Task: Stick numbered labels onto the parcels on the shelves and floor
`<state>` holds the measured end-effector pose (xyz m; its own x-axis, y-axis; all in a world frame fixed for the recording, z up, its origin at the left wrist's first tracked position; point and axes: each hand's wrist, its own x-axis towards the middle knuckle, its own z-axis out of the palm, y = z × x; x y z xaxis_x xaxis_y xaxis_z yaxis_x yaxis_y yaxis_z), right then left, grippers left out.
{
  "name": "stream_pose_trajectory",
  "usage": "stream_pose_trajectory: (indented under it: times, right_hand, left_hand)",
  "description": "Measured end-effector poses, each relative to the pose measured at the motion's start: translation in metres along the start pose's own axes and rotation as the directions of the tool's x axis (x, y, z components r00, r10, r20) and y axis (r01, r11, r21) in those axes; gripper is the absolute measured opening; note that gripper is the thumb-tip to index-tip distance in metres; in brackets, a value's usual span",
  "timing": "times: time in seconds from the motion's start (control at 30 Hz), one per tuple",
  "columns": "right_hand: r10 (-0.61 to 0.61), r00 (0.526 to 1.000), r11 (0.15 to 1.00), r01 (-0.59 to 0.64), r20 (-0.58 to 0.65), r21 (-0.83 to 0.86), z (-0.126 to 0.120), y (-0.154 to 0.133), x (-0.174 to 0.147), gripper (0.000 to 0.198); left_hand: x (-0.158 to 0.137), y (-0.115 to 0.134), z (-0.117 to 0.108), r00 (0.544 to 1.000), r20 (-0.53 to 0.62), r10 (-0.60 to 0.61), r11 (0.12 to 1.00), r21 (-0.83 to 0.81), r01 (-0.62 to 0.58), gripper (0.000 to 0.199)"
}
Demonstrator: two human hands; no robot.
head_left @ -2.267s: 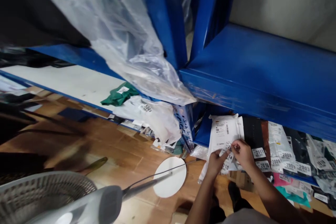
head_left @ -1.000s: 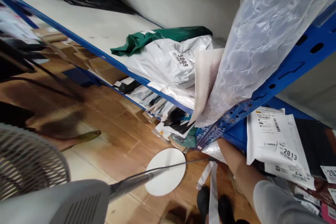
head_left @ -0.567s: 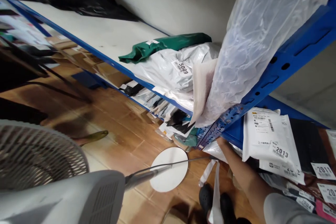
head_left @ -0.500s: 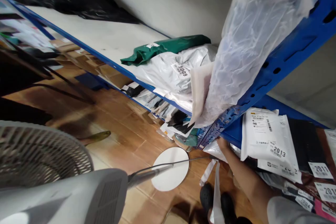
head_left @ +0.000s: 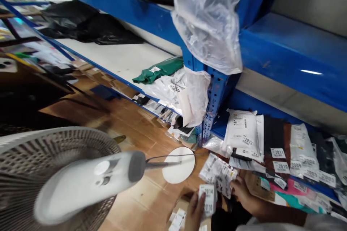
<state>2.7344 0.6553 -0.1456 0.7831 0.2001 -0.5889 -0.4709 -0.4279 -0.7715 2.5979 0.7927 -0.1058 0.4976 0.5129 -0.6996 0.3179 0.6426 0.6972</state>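
Observation:
My left hand [head_left: 194,207] is closed around a small stack of white number labels [head_left: 208,204], the printed ones reading 2014 and 2010. To its right, my right hand [head_left: 240,187] grips the edge of a white plastic parcel bag [head_left: 217,172] with dark print on it. The bag hangs over the floor, just above the labels and apart from the shelf. Beside my right hand, a lower shelf holds labelled parcels, among them a white parcel marked 2013 [head_left: 241,131] and a dark one with the label 2011 [head_left: 277,153].
A standing fan [head_left: 89,187] takes up the lower left, its round white base [head_left: 179,166] on the floor. The blue shelf post [head_left: 214,94] has a clear plastic bag [head_left: 208,18] hanging on it. A green parcel [head_left: 159,71] lies on the left shelf. Below my left hand stands a box [head_left: 176,205].
My right hand has drawn back from the lower shelf and now holds the white parcel bag. My left hand has come into view with the labels. The view has shifted and tilted.

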Motion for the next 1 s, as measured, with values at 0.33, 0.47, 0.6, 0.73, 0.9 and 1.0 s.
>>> stream_pose_trajectory:
  times: [0.33, 0.47, 0.6, 0.73, 0.9, 1.0]
  right_hand:
    - [-0.51, 0.857, 0.86, 0.51, 0.078, 0.025, -0.061, -0.128, -0.02, 0.029]
    - [-0.744, 0.668, 0.65, 0.712, -0.029, -0.267, -0.082, -0.219, 0.025, 0.037]
    - [-0.661, 0.75, 0.59, 0.545, 0.031, -0.595, -0.052, -0.282, 0.084, 0.016]
    - [-0.582, 0.808, 0.56, 0.481, 0.094, -0.674, -0.003, -0.294, 0.124, 0.012]
    - [-0.57, 0.796, 0.456, 0.513, 0.204, -0.727, 0.016, -0.275, 0.134, 0.037]
    - [-0.603, 0.756, 0.405, 0.565, 0.254, -0.719, 0.01, -0.269, 0.13, 0.039]
  left_hand:
    - [-0.028, 0.093, 0.002, 0.992, -0.052, 0.115, 0.97, -0.207, -0.123, 0.061]
    - [-0.015, 0.113, 0.031, 0.971, 0.08, 0.226, 0.972, -0.075, -0.221, 0.054]
    - [0.017, 0.123, 0.082, 0.943, 0.057, 0.328, 0.944, -0.067, -0.324, 0.056]
    - [0.057, 0.122, 0.124, 0.937, 0.051, 0.345, 0.937, -0.071, -0.341, 0.061]
    - [0.088, 0.117, 0.139, 0.932, 0.051, 0.358, 0.933, -0.052, -0.356, 0.064]
    - [0.094, 0.117, 0.134, 0.932, 0.06, 0.357, 0.934, -0.035, -0.356, 0.062]
